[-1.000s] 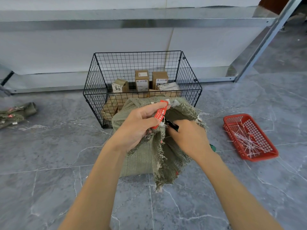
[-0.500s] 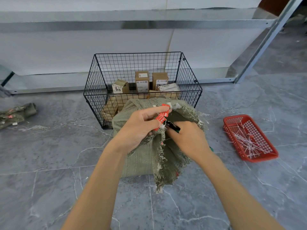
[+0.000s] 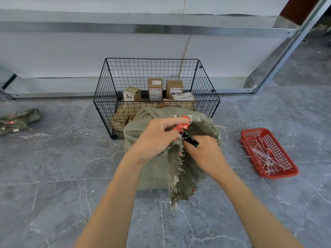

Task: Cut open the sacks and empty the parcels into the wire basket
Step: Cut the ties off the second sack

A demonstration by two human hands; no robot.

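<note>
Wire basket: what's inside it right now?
Brown cardboard parcels: three stand along the back, a flatter one lies at right, more sit lower at front left. The green sack in front covers the near middle of the wire basket, so anything there is hidden.

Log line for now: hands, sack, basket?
step: opening sack | left hand: pinches red tag at sack neck | right hand: grips black cutter at tag | wire basket: holds parcels, behind sack

Grey marble-veined tile floor point(image 3: 53, 176), white wall point(image 3: 71, 51), galvanised metal shelf frame point(image 3: 143, 29)
</note>
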